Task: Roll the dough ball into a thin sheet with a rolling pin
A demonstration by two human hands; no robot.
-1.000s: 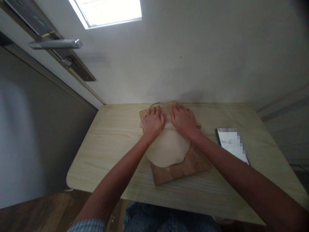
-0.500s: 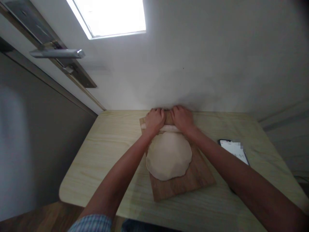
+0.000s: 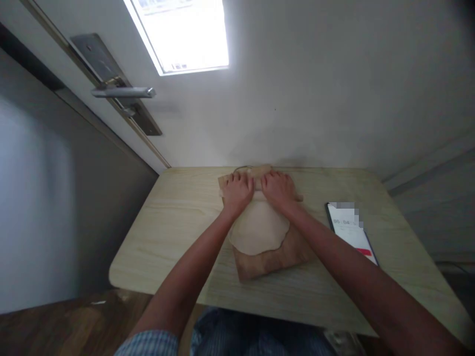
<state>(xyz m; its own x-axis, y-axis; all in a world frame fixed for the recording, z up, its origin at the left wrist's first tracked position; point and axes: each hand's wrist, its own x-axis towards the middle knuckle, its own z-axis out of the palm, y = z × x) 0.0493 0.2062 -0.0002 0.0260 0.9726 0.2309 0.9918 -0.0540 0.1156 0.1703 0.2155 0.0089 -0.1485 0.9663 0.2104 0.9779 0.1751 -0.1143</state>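
Note:
A thin round sheet of pale dough point(image 3: 260, 230) lies on a brown wooden board point(image 3: 260, 267). Across the dough's far part runs a slim wooden rolling pin point(image 3: 259, 195), largely covered by my hands. My left hand point(image 3: 238, 190) rests over its left portion, fingers bent forward around it. On the right portion, my right hand point(image 3: 278, 189) grips in the same way, with the pin's end sticking out beyond it. Both palms bear down from above, and the pin's underside is hidden.
The board lies on a light wooden table point(image 3: 178, 212) set against a white door with a metal handle point(image 3: 124, 92) and a bright window. A phone point(image 3: 351, 227) with its screen lit lies at the right, partly behind my right forearm.
The rolling pin, under both hands, now overlaps the dough's far edge, where before it lay just beyond it. My head view has shifted, bringing more of the phone into sight.

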